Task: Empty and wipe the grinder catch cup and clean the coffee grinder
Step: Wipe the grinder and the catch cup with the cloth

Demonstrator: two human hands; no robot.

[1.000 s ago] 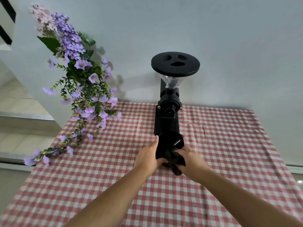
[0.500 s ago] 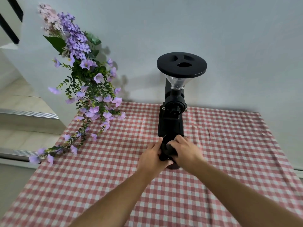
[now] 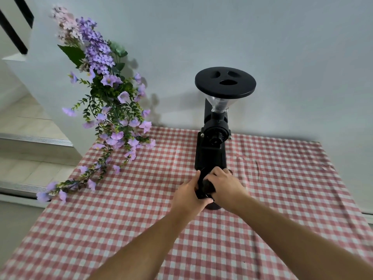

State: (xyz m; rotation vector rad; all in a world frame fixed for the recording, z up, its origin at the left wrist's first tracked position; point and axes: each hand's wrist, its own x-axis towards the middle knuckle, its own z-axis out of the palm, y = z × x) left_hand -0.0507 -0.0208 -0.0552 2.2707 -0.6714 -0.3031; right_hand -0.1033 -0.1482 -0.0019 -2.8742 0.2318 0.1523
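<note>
Both hands closer together than before — left hand (image 3: pixel 188 194), right hand (image 3: pixel 224 183), catch cup (image 3: pixel 207 186) gripped

Purple flowers (image 3: pixel 109 110) over checked tablecloth (image 3: pixel 282 199)

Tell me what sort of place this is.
Probably a home, at a table set against a wall: a red checked tablecloth, a spray of purple flowers for decoration, a small coffee grinder, and tiled stair steps at the left.
</note>
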